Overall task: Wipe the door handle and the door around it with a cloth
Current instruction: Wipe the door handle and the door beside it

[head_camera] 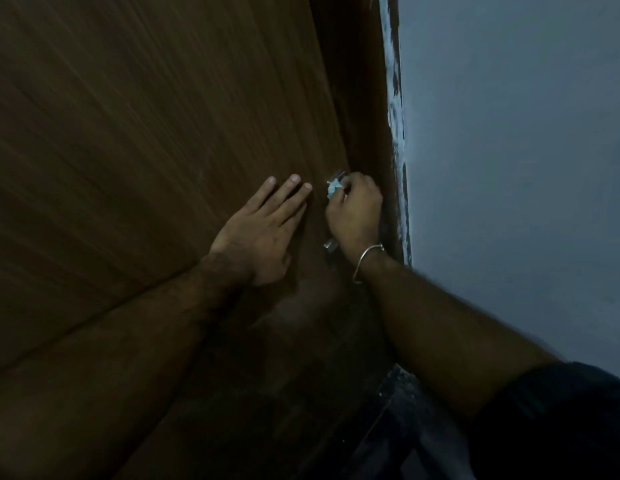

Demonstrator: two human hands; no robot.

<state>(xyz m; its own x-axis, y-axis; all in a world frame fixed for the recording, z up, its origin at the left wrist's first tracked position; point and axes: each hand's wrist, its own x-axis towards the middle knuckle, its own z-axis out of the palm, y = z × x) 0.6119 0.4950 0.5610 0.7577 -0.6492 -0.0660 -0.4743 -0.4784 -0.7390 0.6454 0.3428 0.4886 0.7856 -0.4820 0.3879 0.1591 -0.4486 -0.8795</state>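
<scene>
A dark brown wooden door point(145, 133) fills the left of the head view. Its metal handle point(329, 244) runs along the door's right edge; only the shiny ends show above and below my fist. My right hand point(353, 209) is closed around the handle with a small pale cloth point(333, 188) bunched in its fingers, a scrap of which sticks out at the top. My left hand point(263, 230) lies flat on the door just left of the handle, fingers straight and together, holding nothing.
The brown door frame point(367, 98) stands right of the door, edged by a strip of chipped paint point(396, 133). A grey-blue wall point(509, 150) fills the right side. Dark floor point(398, 427) shows at the bottom.
</scene>
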